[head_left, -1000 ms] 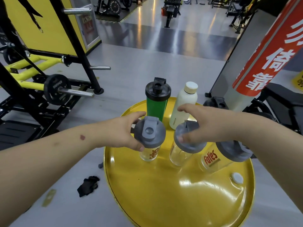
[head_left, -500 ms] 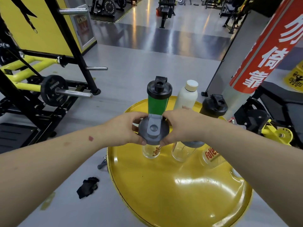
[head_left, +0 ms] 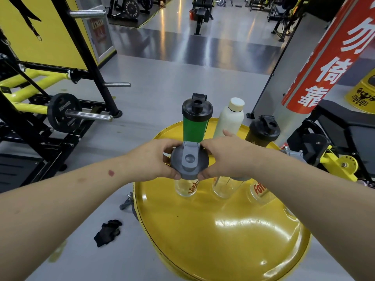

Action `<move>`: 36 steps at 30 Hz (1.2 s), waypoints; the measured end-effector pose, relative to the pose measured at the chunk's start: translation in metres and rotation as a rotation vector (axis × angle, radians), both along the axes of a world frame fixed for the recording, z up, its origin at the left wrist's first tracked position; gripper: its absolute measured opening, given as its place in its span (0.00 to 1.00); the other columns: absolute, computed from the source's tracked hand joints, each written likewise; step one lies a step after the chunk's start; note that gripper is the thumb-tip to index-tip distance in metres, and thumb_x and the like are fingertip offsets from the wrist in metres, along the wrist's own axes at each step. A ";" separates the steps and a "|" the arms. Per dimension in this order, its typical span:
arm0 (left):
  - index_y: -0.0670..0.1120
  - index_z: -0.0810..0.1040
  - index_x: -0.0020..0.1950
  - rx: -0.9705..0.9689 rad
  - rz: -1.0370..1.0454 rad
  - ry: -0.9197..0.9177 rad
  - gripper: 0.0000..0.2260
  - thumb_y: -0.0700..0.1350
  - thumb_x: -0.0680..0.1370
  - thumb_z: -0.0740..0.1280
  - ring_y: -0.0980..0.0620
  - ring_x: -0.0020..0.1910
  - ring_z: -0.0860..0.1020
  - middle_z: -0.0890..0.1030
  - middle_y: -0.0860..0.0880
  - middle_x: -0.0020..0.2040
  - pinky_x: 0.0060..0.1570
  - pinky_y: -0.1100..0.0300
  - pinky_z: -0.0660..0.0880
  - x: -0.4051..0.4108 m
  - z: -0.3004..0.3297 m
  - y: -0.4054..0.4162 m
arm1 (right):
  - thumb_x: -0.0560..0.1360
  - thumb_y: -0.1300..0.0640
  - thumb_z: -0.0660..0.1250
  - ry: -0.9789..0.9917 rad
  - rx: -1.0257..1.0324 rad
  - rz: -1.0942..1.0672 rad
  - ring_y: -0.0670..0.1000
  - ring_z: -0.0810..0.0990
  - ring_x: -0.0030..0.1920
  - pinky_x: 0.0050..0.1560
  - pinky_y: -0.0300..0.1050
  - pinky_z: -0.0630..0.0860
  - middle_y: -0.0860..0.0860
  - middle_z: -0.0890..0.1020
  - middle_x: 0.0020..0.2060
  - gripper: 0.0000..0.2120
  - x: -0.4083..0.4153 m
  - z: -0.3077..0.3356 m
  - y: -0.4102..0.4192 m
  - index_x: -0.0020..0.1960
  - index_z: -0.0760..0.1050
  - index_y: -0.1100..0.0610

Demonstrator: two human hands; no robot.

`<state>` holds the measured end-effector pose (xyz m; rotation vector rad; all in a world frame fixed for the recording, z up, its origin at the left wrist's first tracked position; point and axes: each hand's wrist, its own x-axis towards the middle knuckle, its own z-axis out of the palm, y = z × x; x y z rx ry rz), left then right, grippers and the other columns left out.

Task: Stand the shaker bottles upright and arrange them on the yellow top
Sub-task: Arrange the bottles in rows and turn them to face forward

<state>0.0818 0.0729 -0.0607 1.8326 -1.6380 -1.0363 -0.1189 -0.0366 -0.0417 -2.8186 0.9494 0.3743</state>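
A round yellow top (head_left: 223,236) carries several bottles. A clear shaker with a grey lid (head_left: 189,165) and red lettering stands upright at the left front. My left hand (head_left: 156,159) and my right hand (head_left: 225,159) both grip its lid from either side. To its right stand a second clear shaker (head_left: 225,187) and a third with red lettering (head_left: 260,191), both partly hidden under my right forearm. Behind stand a green shaker with a black lid (head_left: 196,122), a white bottle (head_left: 230,118) and a black shaker (head_left: 262,132), all upright.
A barbell rack with a weight plate (head_left: 64,112) stands on the left. A black glove (head_left: 108,232) lies on the grey floor beside the yellow top. A red-and-white pillar (head_left: 328,57) rises at the right, with a black bench (head_left: 345,122) behind it.
My right hand left the middle clear shaker's lid and moved left onto the lid of the left clear shaker, joining my left hand. The view shifted, revealing the black shaker.
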 end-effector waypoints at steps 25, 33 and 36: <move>0.57 0.57 0.81 0.115 0.019 -0.027 0.49 0.40 0.66 0.81 0.54 0.62 0.80 0.72 0.54 0.73 0.54 0.57 0.82 0.002 0.002 0.002 | 0.70 0.29 0.70 0.011 0.063 -0.047 0.58 0.74 0.72 0.81 0.62 0.48 0.50 0.78 0.71 0.45 -0.009 0.022 0.007 0.78 0.62 0.53; 0.53 0.64 0.79 -0.120 0.049 -0.057 0.35 0.31 0.74 0.64 0.52 0.76 0.66 0.69 0.50 0.77 0.72 0.54 0.67 -0.014 0.052 -0.003 | 0.66 0.33 0.77 -0.165 0.211 -0.293 0.54 0.65 0.79 0.75 0.51 0.66 0.49 0.62 0.82 0.58 -0.053 0.061 -0.001 0.84 0.48 0.48; 0.51 0.67 0.78 -0.149 -0.066 -0.109 0.33 0.30 0.75 0.62 0.56 0.73 0.69 0.72 0.53 0.74 0.65 0.66 0.67 -0.039 0.068 -0.008 | 0.59 0.30 0.78 -0.029 0.228 -0.338 0.54 0.70 0.76 0.73 0.53 0.71 0.48 0.65 0.81 0.63 -0.075 0.059 -0.009 0.84 0.47 0.42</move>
